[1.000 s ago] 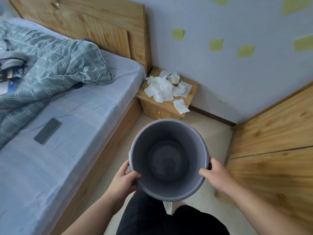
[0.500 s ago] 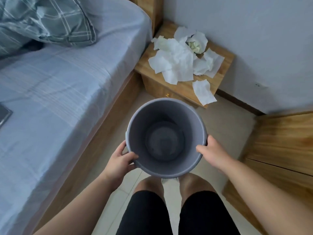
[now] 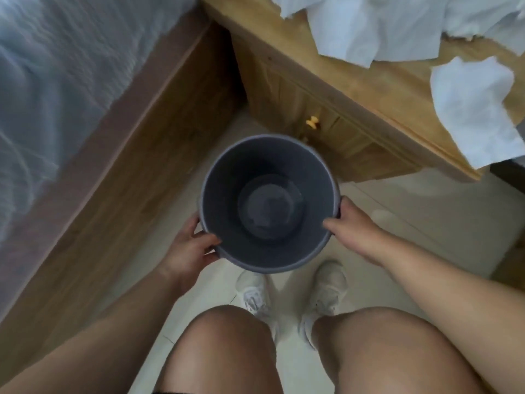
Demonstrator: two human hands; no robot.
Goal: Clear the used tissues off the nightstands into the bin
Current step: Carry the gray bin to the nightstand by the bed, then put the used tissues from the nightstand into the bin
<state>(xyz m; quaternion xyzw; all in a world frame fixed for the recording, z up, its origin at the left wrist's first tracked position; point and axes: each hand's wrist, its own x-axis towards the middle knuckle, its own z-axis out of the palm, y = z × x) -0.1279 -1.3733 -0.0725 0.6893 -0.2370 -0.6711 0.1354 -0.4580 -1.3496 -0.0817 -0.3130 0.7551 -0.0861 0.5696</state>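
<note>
Down lower than half a second ago, bin and view both, knees bent over shoes [image 3: 255,294]. Grips bin [image 3: 224,180] by rim with both hands: left hand [image 3: 187,251] curled on near-left edge, thumb inside; right hand [image 3: 352,227] on right edge, thumb inside, fingers outside. Holds it over floor, just before nightstand [image 3: 284,89]. Beyond, on nightstand top, tissues [image 3: 369,27] heaped, one overhanging front edge. Bed [image 3: 42,81] at left.
</note>
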